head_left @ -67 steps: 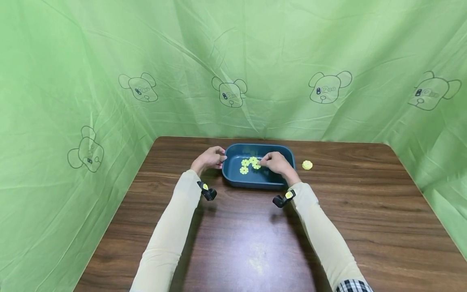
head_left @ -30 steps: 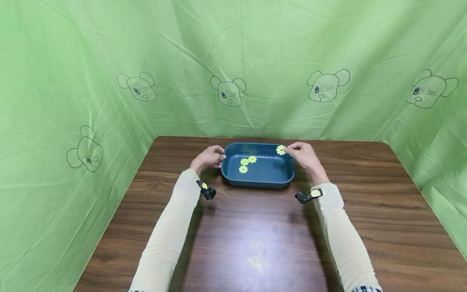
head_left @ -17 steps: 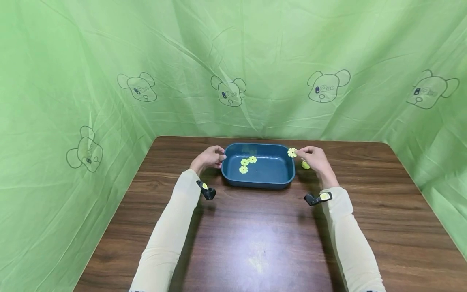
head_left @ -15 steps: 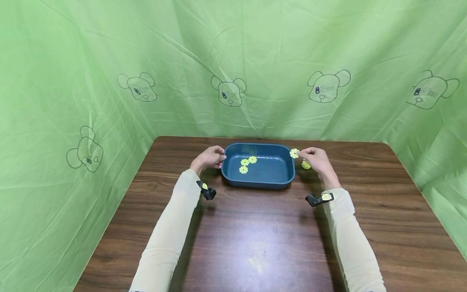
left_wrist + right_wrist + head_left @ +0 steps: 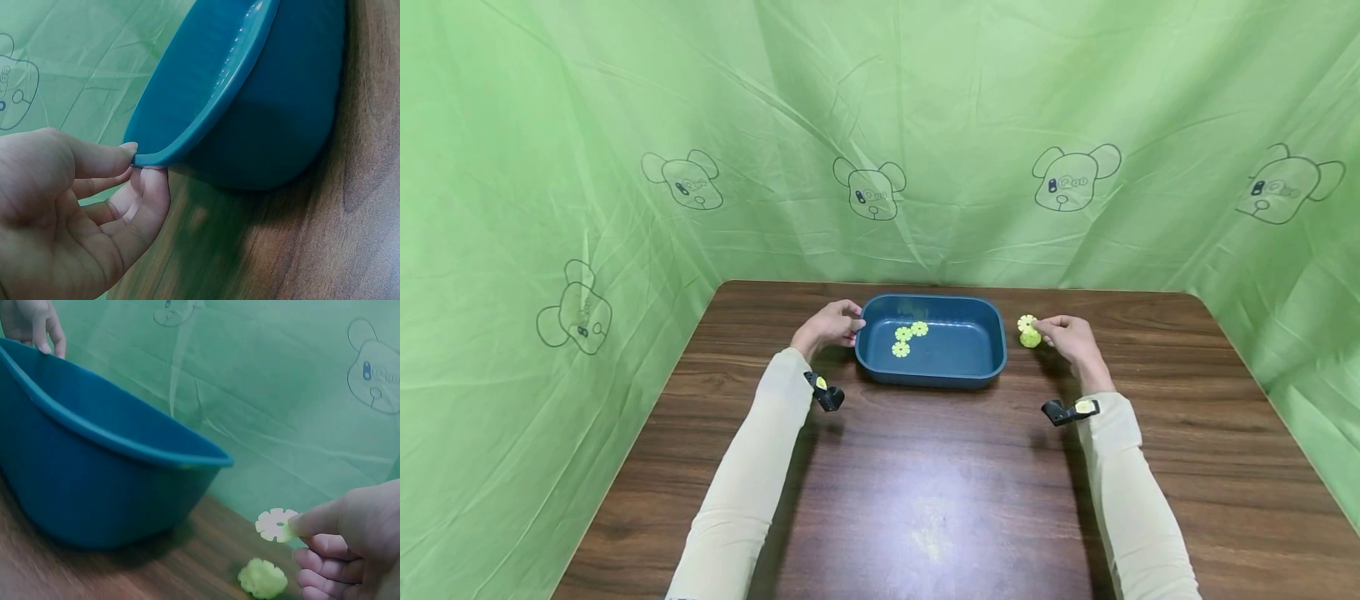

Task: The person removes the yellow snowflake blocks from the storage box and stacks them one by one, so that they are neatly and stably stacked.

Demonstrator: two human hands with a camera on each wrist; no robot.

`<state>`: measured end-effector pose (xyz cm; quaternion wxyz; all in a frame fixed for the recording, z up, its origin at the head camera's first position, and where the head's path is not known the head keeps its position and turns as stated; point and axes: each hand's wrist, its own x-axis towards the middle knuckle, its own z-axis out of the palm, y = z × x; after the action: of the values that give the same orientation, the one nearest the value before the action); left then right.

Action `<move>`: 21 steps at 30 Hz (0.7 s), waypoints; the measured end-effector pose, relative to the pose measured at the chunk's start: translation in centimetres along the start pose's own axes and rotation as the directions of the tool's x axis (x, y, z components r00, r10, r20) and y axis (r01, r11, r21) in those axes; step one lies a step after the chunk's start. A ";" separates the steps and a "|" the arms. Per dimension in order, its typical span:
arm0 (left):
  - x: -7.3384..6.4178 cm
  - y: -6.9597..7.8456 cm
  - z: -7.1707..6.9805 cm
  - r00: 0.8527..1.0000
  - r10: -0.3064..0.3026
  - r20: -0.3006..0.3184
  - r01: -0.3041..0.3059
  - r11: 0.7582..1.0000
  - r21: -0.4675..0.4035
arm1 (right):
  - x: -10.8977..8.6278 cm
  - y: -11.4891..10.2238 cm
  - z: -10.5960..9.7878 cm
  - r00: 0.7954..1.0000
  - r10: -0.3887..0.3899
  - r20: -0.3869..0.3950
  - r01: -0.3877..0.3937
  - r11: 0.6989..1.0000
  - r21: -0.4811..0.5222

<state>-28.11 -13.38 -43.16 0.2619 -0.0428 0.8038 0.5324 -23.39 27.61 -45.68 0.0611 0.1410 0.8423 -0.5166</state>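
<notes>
A deep blue plastic basin [image 5: 958, 354] sits near the table's far edge. My left hand [image 5: 831, 325] pinches its left rim between thumb and fingers, clear in the left wrist view, where the basin wall [image 5: 275, 119] fills the right side. In my right hand [image 5: 1070, 337], thumb and finger pinch a yellow notched snowflake disc [image 5: 275, 524] with a hole in its middle. The disc hangs just above a small yellow stack of similar discs [image 5: 262, 579] on the table, right of the basin. Three yellow discs [image 5: 901, 349] lie grouped on the basin floor.
The brown wood-grain table [image 5: 865, 483] reaches forward to a green cloth curtain [image 5: 925, 108] printed with bear faces. This curtain rises behind the table and along its sides. A black camera [image 5: 1070, 411] is strapped on the right wrist, another [image 5: 826, 392] on the left.
My right hand has lifted a disc out of the basin and carried it right, over the rim, to the small stack. My left hand has stayed at the rim.
</notes>
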 end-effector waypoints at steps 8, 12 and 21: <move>-0.1 0.0 0.1 1.000 -0.003 -0.005 0.003 1.000 0.001 | 0.6 1.5 -0.2 0.999 0.046 -0.010 -0.046 0.998 -0.036; -0.1 0.0 0.0 1.000 -0.004 -0.005 0.004 1.000 0.004 | 0.9 2.1 -0.3 0.999 0.050 -0.022 -0.051 0.996 -0.076; -0.1 0.1 0.1 1.000 -0.006 -0.007 0.006 1.000 0.011 | 1.2 2.3 0.1 0.995 0.023 -0.098 -0.044 0.977 -0.211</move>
<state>-28.02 -13.30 -43.07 0.2611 -0.0456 0.8076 0.5268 -23.83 28.73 -48.01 0.0442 0.1723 0.8922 -0.4152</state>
